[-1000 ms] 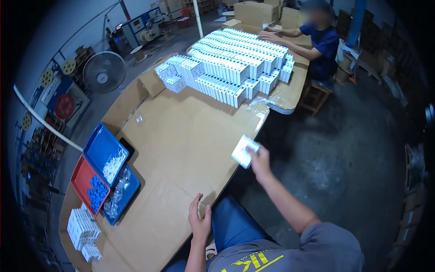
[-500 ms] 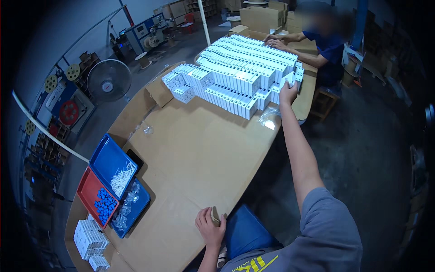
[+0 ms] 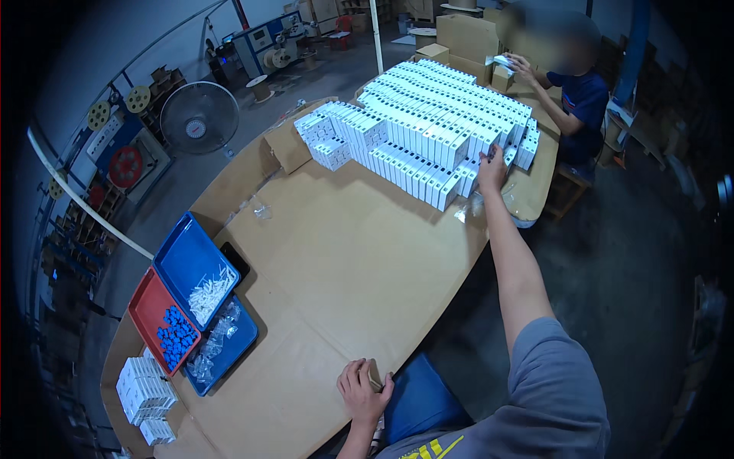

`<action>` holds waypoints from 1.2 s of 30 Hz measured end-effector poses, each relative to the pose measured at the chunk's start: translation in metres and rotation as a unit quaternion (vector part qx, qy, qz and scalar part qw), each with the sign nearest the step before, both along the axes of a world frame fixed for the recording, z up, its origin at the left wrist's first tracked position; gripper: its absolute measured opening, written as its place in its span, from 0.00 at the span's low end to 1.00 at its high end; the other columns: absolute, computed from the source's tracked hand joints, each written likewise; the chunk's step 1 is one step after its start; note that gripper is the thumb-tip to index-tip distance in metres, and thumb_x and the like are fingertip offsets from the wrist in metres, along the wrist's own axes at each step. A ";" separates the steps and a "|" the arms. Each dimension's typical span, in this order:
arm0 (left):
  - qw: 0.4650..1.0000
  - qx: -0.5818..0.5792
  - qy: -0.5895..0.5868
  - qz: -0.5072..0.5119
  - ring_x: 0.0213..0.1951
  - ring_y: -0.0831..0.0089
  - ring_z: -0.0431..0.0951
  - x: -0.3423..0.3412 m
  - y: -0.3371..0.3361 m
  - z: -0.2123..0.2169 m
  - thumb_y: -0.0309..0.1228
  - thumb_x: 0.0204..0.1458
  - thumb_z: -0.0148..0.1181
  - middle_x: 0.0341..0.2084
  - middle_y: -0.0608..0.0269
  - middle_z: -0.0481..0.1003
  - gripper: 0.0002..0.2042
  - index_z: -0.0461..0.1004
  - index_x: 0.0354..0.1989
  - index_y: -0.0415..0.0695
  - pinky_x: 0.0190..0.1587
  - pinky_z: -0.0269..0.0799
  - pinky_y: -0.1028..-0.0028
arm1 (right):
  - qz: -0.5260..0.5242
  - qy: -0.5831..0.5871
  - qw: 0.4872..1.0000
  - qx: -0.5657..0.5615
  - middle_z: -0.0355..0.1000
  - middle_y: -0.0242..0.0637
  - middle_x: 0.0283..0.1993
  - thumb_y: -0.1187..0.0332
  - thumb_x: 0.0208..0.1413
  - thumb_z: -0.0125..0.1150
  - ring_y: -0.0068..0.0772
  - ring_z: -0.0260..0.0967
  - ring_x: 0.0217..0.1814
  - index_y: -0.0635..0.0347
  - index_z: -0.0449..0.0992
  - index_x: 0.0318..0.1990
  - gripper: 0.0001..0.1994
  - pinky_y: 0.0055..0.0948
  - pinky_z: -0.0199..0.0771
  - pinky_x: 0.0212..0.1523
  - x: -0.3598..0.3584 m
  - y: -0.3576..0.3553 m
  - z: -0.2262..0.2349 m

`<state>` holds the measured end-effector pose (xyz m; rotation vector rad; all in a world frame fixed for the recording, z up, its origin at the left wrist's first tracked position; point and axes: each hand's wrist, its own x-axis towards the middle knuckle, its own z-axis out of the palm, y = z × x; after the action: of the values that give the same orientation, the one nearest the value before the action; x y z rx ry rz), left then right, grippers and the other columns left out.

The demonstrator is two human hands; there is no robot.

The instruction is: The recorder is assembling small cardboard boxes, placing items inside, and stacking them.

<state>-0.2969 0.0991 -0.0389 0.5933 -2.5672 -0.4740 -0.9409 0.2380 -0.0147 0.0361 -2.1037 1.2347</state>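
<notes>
My right arm stretches across the table, and my right hand (image 3: 493, 170) is at the near right end of the block of white plastic casings (image 3: 413, 138). Its fingers are bent around a casing at that corner, partly hiding it. The casings stand tightly side by side in long rows, with dark openings along their tops. Low at the table's near edge is my left hand (image 3: 365, 392), fingers curled and thumb opposite. A small brownish edge shows between them; whether it is a loose piece or part of the table I cannot tell.
On the left lie blue trays (image 3: 174, 249) with white slim parts and clear bags, and a red tray (image 3: 145, 306) of blue parts. More white casings (image 3: 145, 390) are stacked below. A co-worker (image 3: 577, 99) at the far right holds a white casing. A fan (image 3: 199, 118) stands beyond the cardboard rim.
My right hand has shifted slightly toward me along the casings' right end. The co-worker's hands have risen from the rows with a white casing. The view has turned a little.
</notes>
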 end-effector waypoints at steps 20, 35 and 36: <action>0.999 -0.031 0.009 0.017 0.58 0.53 0.72 0.005 -0.004 -0.002 0.42 0.47 0.74 0.51 0.54 0.73 0.25 0.76 0.52 0.43 0.61 0.65 0.54 | 0.068 -0.011 0.997 0.047 0.74 0.58 0.62 0.69 0.56 0.70 0.61 0.72 0.65 0.65 0.67 0.67 0.31 0.48 0.71 0.64 0.028 -0.002 0.000; 0.999 -0.019 0.025 0.015 0.57 0.55 0.72 0.007 0.000 0.002 0.41 0.49 0.72 0.51 0.54 0.73 0.24 0.76 0.52 0.43 0.60 0.65 0.55 | 0.110 0.007 0.991 0.080 0.73 0.57 0.65 0.72 0.59 0.64 0.60 0.69 0.68 0.67 0.70 0.66 0.26 0.46 0.68 0.69 0.102 0.011 -0.001; 0.999 -0.017 0.022 0.040 0.57 0.55 0.72 0.010 -0.003 0.001 0.41 0.49 0.72 0.51 0.54 0.73 0.24 0.76 0.52 0.43 0.60 0.65 0.55 | 0.159 0.012 0.984 0.082 0.73 0.56 0.64 0.72 0.60 0.63 0.59 0.70 0.67 0.67 0.71 0.65 0.25 0.46 0.68 0.68 0.129 -0.005 -0.011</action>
<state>-0.2865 0.0965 -0.0382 0.6639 -2.4942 -0.4098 -0.8119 0.2332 -0.0261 0.4748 -2.2328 1.2265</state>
